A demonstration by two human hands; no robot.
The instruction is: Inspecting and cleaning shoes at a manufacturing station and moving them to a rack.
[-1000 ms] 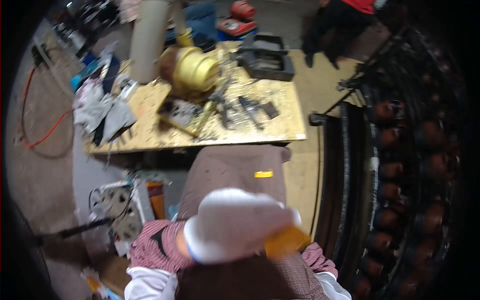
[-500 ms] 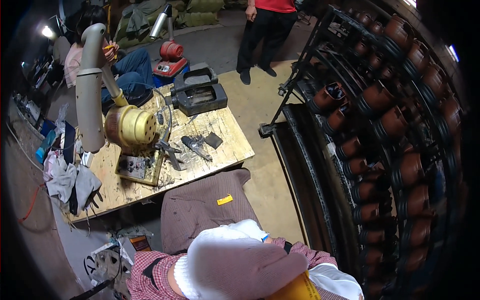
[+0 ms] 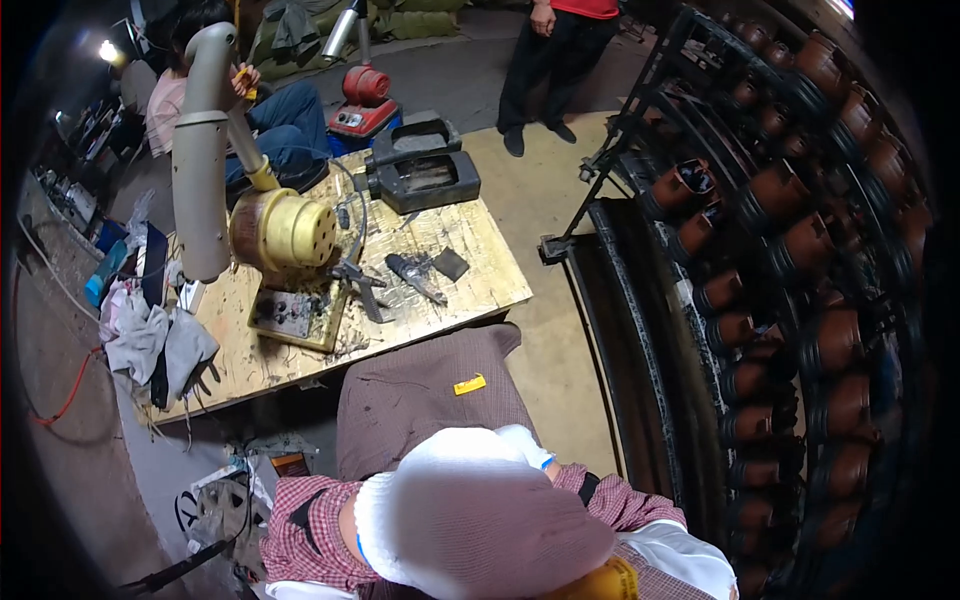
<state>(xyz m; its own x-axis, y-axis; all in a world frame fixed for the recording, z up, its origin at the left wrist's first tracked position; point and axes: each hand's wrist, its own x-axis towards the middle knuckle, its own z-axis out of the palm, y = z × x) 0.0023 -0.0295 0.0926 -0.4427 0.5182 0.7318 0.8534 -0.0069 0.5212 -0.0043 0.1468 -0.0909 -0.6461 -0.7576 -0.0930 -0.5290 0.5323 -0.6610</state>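
A yellow piece (image 3: pixel 612 580) peeks out under the left hand (image 3: pixel 490 520).
It is bright, with small dark marks, and partly hidden. The left hand, gloved white and pinkish-grey, overlaps the right hand (image 3: pixel 521 440) behind it; I can't tell what either grips.

- Workshop dim overall; the bench's wooden top (image 3: pixel 440 290) is the brightest broad surface, with small glints across it.
- Point sources: a glaring white lamp (image 3: pixel 109 50) at upper left and a bright light strip (image 3: pixel 843 8) cut by the upper right rim.
- Deep shadow lies beneath the bench's front edge; the rack (image 3: pixel 640 290) sinks toward black, with dull highlights on its brown cylindrical vessels (image 3: pixel 835 340).
- My gloved left hand (image 3: pixel 490 520), close to the lens, is softly blurred; the glove's white upper part nearly washes out.
- The bench tools (image 3: pixel 418 277) appear fairly sharp.
- Fisheye curvature bends the outer edges, which darken into a black surround.
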